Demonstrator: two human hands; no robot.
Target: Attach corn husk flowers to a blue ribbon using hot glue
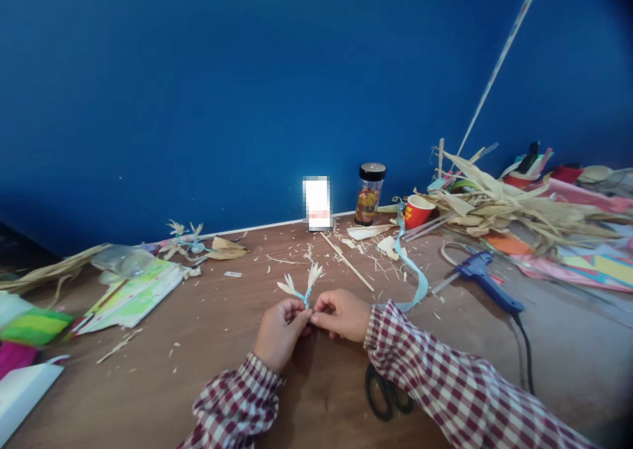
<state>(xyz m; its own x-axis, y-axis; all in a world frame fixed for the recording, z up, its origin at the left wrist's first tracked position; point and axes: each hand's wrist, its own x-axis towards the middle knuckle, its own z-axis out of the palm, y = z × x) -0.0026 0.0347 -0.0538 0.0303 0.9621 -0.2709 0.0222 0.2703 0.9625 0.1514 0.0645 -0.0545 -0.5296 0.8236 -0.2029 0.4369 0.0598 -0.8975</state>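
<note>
Between my hands stands a small corn-husk flower (307,292) with pale pointed petals on two branches and light blue wrapping on its stem. My left hand (281,327) is closed, thumb and fingers pinching the wrapped stem. Close against it, my right hand (343,314) is closed too, its thumb and forefinger pinched at the lower stem; what lies in that pinch is hidden. Black-handled scissors (380,393) lie partly under my right sleeve. A light blue ribbon (413,277) curls on the table beyond my right wrist.
A blue glue gun (487,281) with its cord lies at the right, below a heap of dry corn husks (494,205). A red paper cup (418,211) and a lidded jar (370,195) stand by the wall. Similar husk flowers (186,238) lie at back left. Husk scraps litter the table.
</note>
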